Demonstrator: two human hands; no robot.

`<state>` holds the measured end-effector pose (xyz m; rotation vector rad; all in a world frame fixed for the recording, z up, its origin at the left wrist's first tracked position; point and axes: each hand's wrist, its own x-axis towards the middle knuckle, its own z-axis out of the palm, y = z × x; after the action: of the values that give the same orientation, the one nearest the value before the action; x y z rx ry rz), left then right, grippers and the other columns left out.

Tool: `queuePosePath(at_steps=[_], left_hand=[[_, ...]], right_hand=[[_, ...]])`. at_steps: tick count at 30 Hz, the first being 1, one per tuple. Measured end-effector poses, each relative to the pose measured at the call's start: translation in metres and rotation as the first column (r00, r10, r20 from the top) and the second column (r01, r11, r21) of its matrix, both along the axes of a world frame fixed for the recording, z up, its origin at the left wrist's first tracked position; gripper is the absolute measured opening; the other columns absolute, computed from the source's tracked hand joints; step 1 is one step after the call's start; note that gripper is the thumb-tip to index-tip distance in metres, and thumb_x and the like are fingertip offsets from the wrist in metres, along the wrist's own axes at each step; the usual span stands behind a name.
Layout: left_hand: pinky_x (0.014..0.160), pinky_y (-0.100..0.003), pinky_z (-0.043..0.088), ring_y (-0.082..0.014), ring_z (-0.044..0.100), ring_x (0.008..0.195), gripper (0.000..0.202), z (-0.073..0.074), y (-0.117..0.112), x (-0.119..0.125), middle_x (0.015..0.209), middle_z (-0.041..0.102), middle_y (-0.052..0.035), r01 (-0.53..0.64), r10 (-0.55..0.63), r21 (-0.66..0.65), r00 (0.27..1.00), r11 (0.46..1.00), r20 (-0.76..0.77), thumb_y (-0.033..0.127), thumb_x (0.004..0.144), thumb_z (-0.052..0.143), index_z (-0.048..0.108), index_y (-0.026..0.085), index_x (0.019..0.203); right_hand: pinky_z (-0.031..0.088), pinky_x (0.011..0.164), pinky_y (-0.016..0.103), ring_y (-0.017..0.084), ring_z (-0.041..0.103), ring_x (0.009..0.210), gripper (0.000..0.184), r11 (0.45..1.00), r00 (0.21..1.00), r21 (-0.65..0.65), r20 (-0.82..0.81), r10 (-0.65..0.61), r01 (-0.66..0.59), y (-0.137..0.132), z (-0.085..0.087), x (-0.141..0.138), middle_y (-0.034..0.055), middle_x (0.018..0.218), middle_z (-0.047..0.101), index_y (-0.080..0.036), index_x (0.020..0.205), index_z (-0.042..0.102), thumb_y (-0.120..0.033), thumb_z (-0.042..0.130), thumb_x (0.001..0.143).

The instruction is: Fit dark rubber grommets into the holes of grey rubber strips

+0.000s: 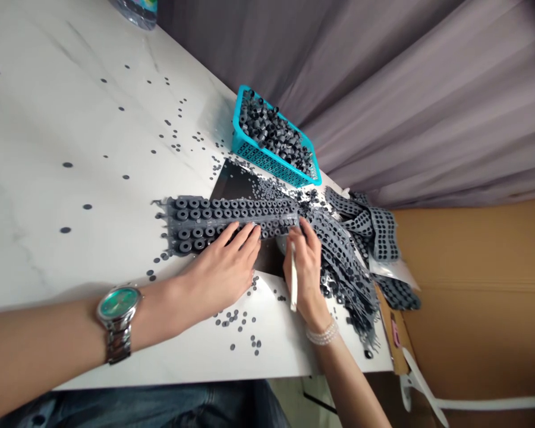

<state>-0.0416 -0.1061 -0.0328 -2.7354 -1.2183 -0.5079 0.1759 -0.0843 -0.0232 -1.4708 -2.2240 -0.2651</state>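
A dark grey rubber sheet (187,224) with rows of molded ring-shaped parts lies across the table in front of me. My left hand (229,261) rests on its near edge, fingers stretched out over the rings. My right hand (304,261) is closed around a slim white stick-like tool (293,279) at the sheet's right end. The tool's tip is hidden by my fingers, so I cannot tell what it touches. Beneath the sheet is a black flat board (234,181).
A turquoise basket (274,159) full of small black rubber parts stands behind. Punched sheets (345,249) are heaped at right, with more strips (383,232) beyond. Small black discs (232,318) are scattered on the white table (35,119). A bottle (140,13) stands at the back left; a cardboard box (472,285) is at right.
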Motion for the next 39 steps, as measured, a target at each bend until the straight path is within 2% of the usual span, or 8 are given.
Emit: queuePosePath(at_steps=[2,5,9,16,27,33,36,39], left_hand=[[0.113,-0.050,0.026,-0.0343,0.038,0.137,0.053,-0.001,0.000,0.000,0.146,0.046,-0.0212,0.001,-0.001,0.007,1.000,1.000,-0.004,0.031,0.095,0.037,0.050,0.002,0.137],[0.113,-0.051,0.026,-0.0347,0.037,0.138,0.053,-0.001,0.000,0.000,0.146,0.045,-0.0208,0.007,-0.007,0.018,1.000,1.000,-0.015,0.031,0.095,0.036,0.049,0.002,0.138],[0.113,-0.050,0.027,-0.0347,0.037,0.138,0.054,-0.001,0.000,0.001,0.147,0.045,-0.0211,-0.008,0.008,0.011,1.000,1.000,-0.020,0.031,0.095,0.035,0.049,0.002,0.138],[0.113,-0.050,0.028,-0.0345,0.038,0.137,0.053,0.000,0.000,0.000,0.146,0.046,-0.0209,-0.004,0.005,0.013,1.000,1.000,-0.025,0.031,0.095,0.036,0.050,0.002,0.137],[0.113,-0.052,0.026,-0.0338,0.038,0.137,0.051,-0.004,0.000,0.001,0.145,0.047,-0.0190,0.002,0.000,0.039,1.000,0.999,-0.031,0.033,0.094,0.037,0.054,0.006,0.135],[0.113,-0.052,0.026,-0.0338,0.040,0.136,0.050,-0.002,-0.001,0.000,0.144,0.049,-0.0190,0.013,-0.012,0.038,0.999,0.999,-0.047,0.032,0.094,0.039,0.055,0.006,0.134],[0.112,-0.052,0.027,-0.0344,0.039,0.136,0.051,-0.002,-0.001,0.000,0.145,0.048,-0.0194,0.016,-0.015,0.041,0.999,0.999,-0.038,0.033,0.094,0.039,0.055,0.005,0.134],[0.112,-0.051,0.027,-0.0338,0.039,0.136,0.051,-0.002,-0.001,0.000,0.145,0.048,-0.0191,0.001,0.000,0.033,1.000,0.999,-0.029,0.031,0.095,0.038,0.053,0.005,0.135]], right_hand=[[0.043,0.104,0.052,0.028,0.038,0.139,0.020,0.992,0.994,0.064,-0.037,-0.105,0.107,0.005,0.005,0.011,0.0151,0.116,0.065,-0.018,0.105,0.060,-0.021,0.041,0.096],[0.044,0.102,0.054,0.030,0.037,0.139,0.021,0.978,0.978,0.056,-0.074,-0.195,0.200,0.005,0.014,0.021,0.0146,0.114,0.066,-0.018,0.105,0.061,-0.024,0.043,0.096],[0.042,0.106,0.052,0.028,0.036,0.140,0.019,0.993,0.991,-0.002,-0.066,-0.115,0.115,0.001,0.014,0.014,0.0122,0.126,0.064,-0.021,0.103,0.064,-0.025,0.048,0.095],[0.041,0.104,0.050,0.025,0.046,0.133,0.014,0.998,0.998,-0.033,-0.047,0.049,-0.051,0.010,0.005,-0.003,0.0085,0.118,0.069,-0.022,0.100,0.063,-0.022,0.051,0.094],[0.045,0.103,0.045,0.022,0.046,0.133,0.018,0.996,0.998,-0.050,-0.003,0.069,-0.069,0.018,0.002,-0.004,0.0115,0.120,0.066,-0.022,0.105,0.060,-0.021,0.044,0.097],[0.042,0.104,0.053,0.027,0.041,0.136,0.023,0.987,0.983,0.044,-0.114,-0.146,0.152,0.035,0.006,0.014,0.0131,0.111,0.067,-0.020,0.099,0.060,-0.028,0.038,0.098],[0.043,0.103,0.054,0.029,0.037,0.139,0.021,0.986,0.979,0.020,-0.121,-0.162,0.165,0.027,0.009,0.018,0.0137,0.117,0.066,-0.020,0.100,0.062,-0.031,0.044,0.096],[0.043,0.105,0.050,0.026,0.039,0.139,0.018,0.996,0.992,-0.008,-0.090,-0.086,0.086,0.009,0.008,0.012,0.0123,0.126,0.063,-0.021,0.101,0.063,-0.028,0.048,0.095]])
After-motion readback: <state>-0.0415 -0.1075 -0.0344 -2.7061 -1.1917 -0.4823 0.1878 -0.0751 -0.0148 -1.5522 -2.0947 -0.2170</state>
